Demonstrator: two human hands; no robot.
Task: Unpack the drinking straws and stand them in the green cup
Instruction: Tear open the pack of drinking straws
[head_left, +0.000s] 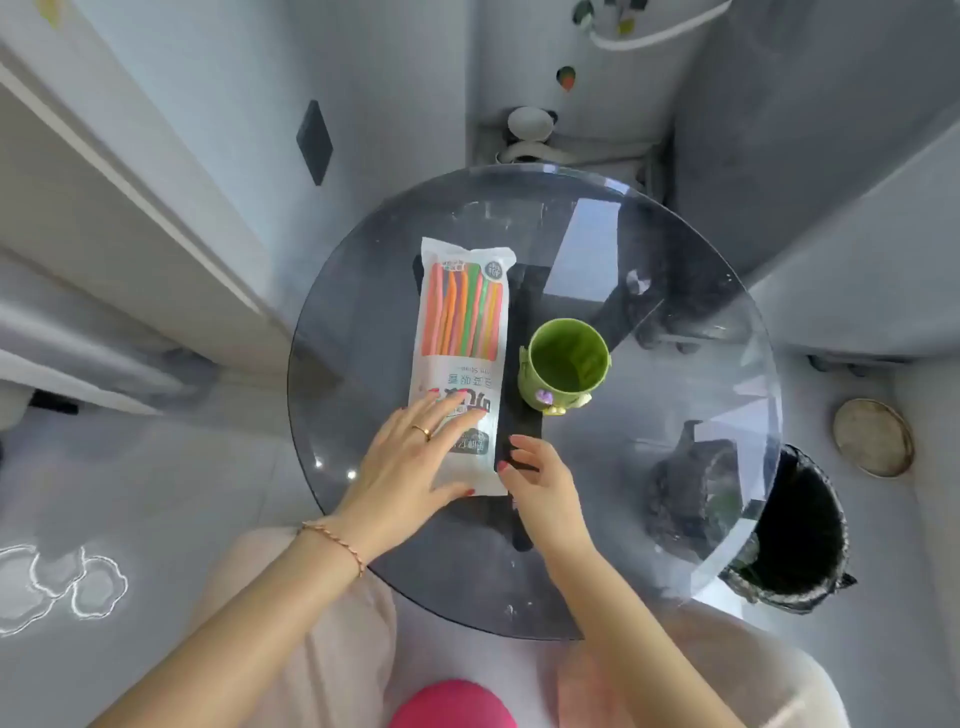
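The left hand lies spread flat on the near end of the sealed straw packet; the right hand, fingers loosely curled and holding nothing, sits just beside its near corner. The packet lies on the round glass table, the empty green cup upright just right of it

- Tabletop: smoked grey glass, smooth, highly glossy, reflective.
- Straw pack: thin plastic film, glossy, white printed lower part, clear window above.
- Straws: smooth plastic in pink, orange and green.
- Green cup: matt green plastic, smooth.
- Left hand: 1 polished gold-coloured metal ring; thin twisted bracelet at the wrist.
- Bin liner: black plastic film, crinkled.
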